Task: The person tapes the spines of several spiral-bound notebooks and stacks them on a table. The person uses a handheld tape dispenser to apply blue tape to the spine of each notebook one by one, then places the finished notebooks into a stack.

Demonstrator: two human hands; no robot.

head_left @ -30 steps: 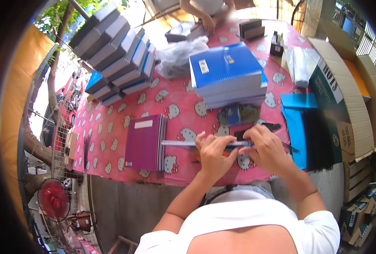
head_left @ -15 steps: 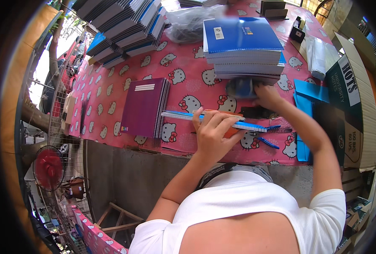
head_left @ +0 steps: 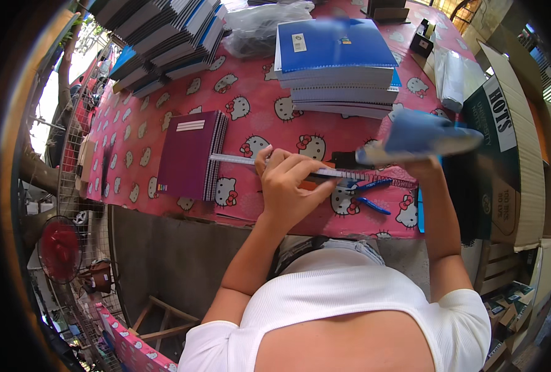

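Note:
On its edge, near the table's front, stands a thin spiral notebook [head_left: 235,160] with its white page edges up. My left hand [head_left: 289,186] is closed around its middle, fingers over the top. From the notebook's right end sticks out a length of coil [head_left: 404,183]. Blue-handled pliers [head_left: 373,206] lie beside that end. My right hand [head_left: 421,166], raised to the right, grips a blue object [head_left: 427,136] with a pale underside, smeared by motion; its kind cannot be told. Something orange and black lies behind the notebook, partly hidden.
Purple spiral notebooks [head_left: 185,155] lie at left. Blue-covered notebooks [head_left: 337,46] are stacked behind, beside a clear plastic bag [head_left: 266,28]. Taller notebook stacks [head_left: 170,37] stand far left. A cardboard box [head_left: 498,161] is at right, near a plastic-wrapped roll [head_left: 450,77].
My right hand has lifted the blue object from in front of the blue stack and brought it right and nearer. My left hand still holds the notebook, which now shows more upright.

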